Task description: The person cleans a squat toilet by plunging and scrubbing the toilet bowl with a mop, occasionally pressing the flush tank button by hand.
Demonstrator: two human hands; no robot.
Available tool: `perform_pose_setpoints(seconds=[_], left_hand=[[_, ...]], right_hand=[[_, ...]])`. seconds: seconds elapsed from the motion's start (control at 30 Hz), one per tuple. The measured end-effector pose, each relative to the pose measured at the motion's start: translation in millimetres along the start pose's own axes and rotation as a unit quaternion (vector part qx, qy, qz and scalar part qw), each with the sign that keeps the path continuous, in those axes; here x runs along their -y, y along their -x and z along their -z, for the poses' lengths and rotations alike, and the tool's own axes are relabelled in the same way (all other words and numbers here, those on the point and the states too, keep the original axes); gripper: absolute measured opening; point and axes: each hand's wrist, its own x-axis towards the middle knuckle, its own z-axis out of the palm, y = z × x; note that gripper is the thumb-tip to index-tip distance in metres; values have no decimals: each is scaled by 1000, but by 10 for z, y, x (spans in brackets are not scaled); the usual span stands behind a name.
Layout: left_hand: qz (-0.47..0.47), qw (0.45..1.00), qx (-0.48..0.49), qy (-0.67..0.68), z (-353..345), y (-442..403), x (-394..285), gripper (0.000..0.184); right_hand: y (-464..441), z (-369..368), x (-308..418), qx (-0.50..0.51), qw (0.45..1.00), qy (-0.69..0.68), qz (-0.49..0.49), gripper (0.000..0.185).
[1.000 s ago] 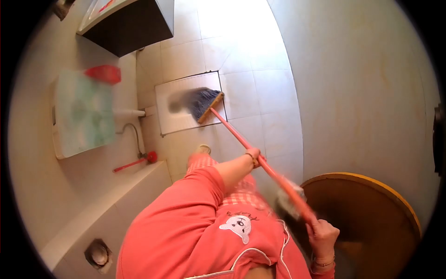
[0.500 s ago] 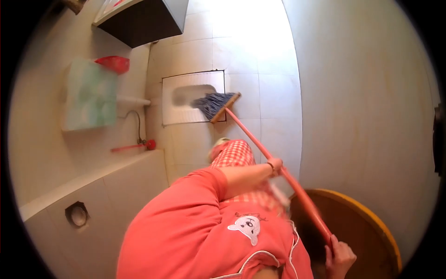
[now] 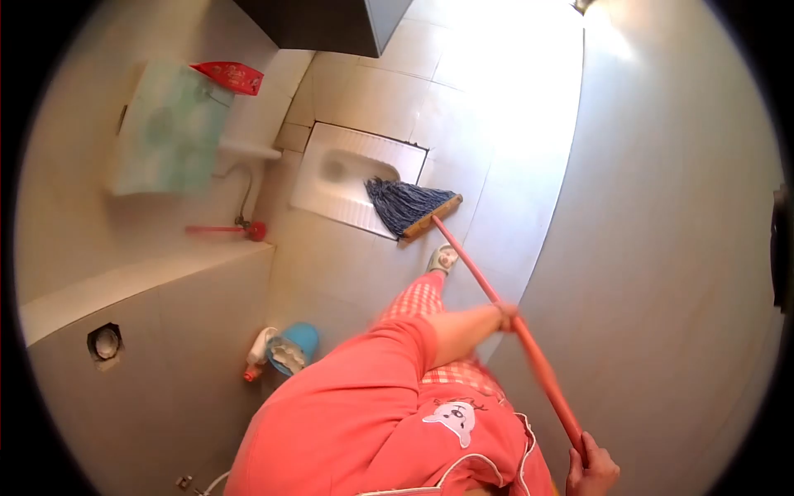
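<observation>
A mop with a red pole (image 3: 542, 372) slants from lower right towards the middle. Its dark strand head (image 3: 405, 205), fixed under a wooden bar (image 3: 432, 217), lies over the right part of a white squat toilet (image 3: 356, 169). My left hand (image 3: 506, 317) is closed around the middle of the pole; motion smears its fingers a little. At the pole's upper end my right hand (image 3: 594, 467) is wrapped round it, lower down in the picture. One foot in a light shoe (image 3: 443, 257) stands just below the mop head.
To the left, a green cistern (image 3: 169, 132) with a red packet (image 3: 233, 77) on it hangs on the wall. A blue bin (image 3: 294, 345) and a white bottle (image 3: 260, 347) stand by the tiled ledge (image 3: 207, 318). A dark cabinet (image 3: 327, 25) juts out above; a wall (image 3: 662, 248) runs along the right.
The view has turned and shifted, bringing the bin and bottle in and taking the large yellow-rimmed tub out. The mop head now sits lower and further right in view, strands fanned wider. Both hands keep hold.
</observation>
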Motion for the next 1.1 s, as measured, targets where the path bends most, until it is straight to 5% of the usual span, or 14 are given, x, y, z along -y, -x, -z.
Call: perform_pose_setpoints(seconds=[0.3,0.47,0.7,0.9,1.1], left_hand=[[-80,988,63,112,-799,229,-1579,16],[-167,942,127,261,-606,451,-2447,13],[-283,890,89,346,-89,681,-2955,12],[-319,849,88,413,-505,1002,-2835,13],[-290,892,109,330,-1502,1025,-2636,17]], right_hand=[[-1837,737,160,-111,976,-7,187,32],[-2730,875,422,-124,951,21,283,32],[-3445,483,474,-196,872,61,445,37],[-3852,1183,186,-148,881,11,450,39],[-3877,1733,-271,-85,933,-49,346,29]])
